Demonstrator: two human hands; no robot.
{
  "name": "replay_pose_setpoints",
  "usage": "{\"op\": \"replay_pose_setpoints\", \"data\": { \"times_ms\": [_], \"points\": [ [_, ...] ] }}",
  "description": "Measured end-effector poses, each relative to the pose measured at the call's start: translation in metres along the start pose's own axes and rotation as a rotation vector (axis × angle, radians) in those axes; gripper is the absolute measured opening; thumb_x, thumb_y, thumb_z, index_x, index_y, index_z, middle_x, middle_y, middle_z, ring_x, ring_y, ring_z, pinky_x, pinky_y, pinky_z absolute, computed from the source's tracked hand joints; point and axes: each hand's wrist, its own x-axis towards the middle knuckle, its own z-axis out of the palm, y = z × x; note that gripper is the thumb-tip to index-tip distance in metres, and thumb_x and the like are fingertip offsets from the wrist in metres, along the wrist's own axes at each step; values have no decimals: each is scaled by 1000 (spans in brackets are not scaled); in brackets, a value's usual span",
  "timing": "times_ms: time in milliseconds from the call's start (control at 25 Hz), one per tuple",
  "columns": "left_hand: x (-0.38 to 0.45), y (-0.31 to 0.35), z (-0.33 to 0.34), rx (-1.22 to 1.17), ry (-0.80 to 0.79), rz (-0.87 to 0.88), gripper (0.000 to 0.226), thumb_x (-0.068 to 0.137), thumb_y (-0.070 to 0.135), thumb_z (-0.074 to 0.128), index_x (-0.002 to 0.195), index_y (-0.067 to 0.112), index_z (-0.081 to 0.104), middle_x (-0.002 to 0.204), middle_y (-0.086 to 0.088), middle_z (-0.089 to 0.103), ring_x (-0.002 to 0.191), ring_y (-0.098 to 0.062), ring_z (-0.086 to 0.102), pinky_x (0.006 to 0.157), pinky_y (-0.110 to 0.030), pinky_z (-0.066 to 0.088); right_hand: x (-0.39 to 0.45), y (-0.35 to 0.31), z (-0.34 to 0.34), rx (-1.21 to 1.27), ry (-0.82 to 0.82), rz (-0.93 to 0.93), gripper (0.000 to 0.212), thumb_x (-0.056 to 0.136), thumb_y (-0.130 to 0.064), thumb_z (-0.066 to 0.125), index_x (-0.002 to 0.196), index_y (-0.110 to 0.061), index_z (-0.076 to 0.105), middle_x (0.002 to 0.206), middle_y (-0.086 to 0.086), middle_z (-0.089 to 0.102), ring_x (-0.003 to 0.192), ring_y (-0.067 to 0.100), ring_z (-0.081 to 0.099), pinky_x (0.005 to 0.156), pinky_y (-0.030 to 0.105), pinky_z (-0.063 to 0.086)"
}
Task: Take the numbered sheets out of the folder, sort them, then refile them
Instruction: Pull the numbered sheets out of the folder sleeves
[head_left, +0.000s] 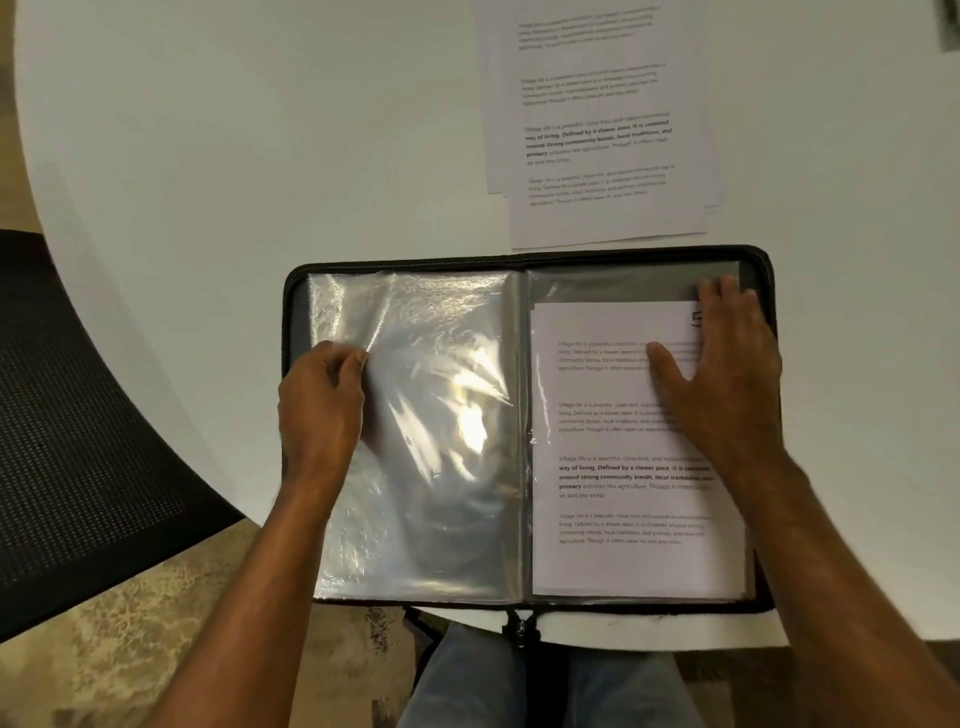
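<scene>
We see a folder with a dark, matt, cloth-like border and zip edge, lying at the near edge of a smooth, matt white tabletop. Its left page is a clear plastic sleeve, glossy and crinkled with bright glare, while the right sleeve holds a matt white paper sheet of printed text. Toward the tabletop's far edge we note a stack of matt printed paper sheets; beside the table, a chair shows black woven mesh.
</scene>
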Motion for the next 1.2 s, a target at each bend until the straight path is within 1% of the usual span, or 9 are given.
{"op": "replay_pose_setpoints", "data": {
  "times_ms": [120, 200, 280, 400, 560, 680, 800, 960, 1200],
  "points": [
    [1, 3, 4, -2, 43, 1, 8, 99, 25, 64, 107, 27, 64, 104, 11, 62, 98, -14, 64, 78, -20, 45, -9, 6, 2, -108, -18, 13, 81, 101, -63, 36, 163, -16, 14, 172, 7, 2, 158, 29, 0, 126, 47, 7],
    [-3, 7, 10, 97, 113, 8, 47, 94, 29, 68, 137, 21, 49, 130, 0, 52, 122, -24, 53, 99, -35, 44, -11, 5, 3, -100, 12, -4, 73, 104, -58, 41, 162, -17, 22, 172, 7, 2, 158, 30, 0, 126, 49, 8],
    [-10, 19, 20, 275, 200, 77, 66, 92, 33, 66, 150, 18, 37, 146, -8, 42, 137, -29, 38, 110, -43, 28, -11, 3, 6, -45, 63, -8, 60, 105, -47, 49, 158, -19, 37, 172, 7, 8, 158, 31, 4, 125, 52, 13],
    [-23, 52, 49, 301, -25, 352, 53, 94, 35, 66, 144, 25, 50, 146, -5, 46, 136, -28, 40, 107, -43, 27, -13, 4, 9, 16, 162, -64, 42, 105, -33, 51, 145, -20, 57, 168, 9, 25, 156, 33, 18, 123, 54, 21],
    [-31, 103, 84, 212, -320, 647, 55, 99, 44, 58, 149, 26, 45, 152, -2, 43, 141, -22, 35, 113, -44, 23, -17, -4, -2, 241, 173, -30, 35, 105, -30, 56, 138, -23, 63, 161, 4, 39, 146, 24, 38, 118, 46, 35],
    [-10, 139, 100, 196, -348, 709, 51, 97, 40, 55, 146, 25, 50, 141, 1, 56, 132, -21, 45, 108, -42, 24, -21, -14, -15, 381, 186, 3, 35, 105, -30, 57, 139, -23, 63, 155, 4, 45, 141, 18, 43, 114, 23, 36],
    [8, 164, 104, 149, -447, 701, 32, 95, 28, 48, 118, 29, 69, 104, 12, 70, 102, -13, 61, 96, -35, 24, -23, -21, -27, 487, 240, 73, 38, 104, -22, 58, 142, -19, 60, 144, 8, 50, 131, 12, 48, 105, 4, 35],
    [27, 169, 105, 138, -521, 691, 30, 87, 9, 56, 87, 27, 80, 88, 11, 76, 89, -14, 68, 104, -50, 45, -22, -18, -34, 652, 246, 231, 47, 100, -5, 53, 145, -20, 53, 136, 2, 56, 119, 12, 59, 98, 19, 52],
    [29, 180, 115, 268, -658, 800, 33, 93, 2, 60, 110, 24, 79, 111, 3, 76, 103, -19, 69, 97, -43, 52, -18, -18, -33, 800, 268, 361, 50, 97, 5, 41, 136, -22, 56, 116, -1, 67, 104, 4, 66, 80, 15, 53]
  ]
}}
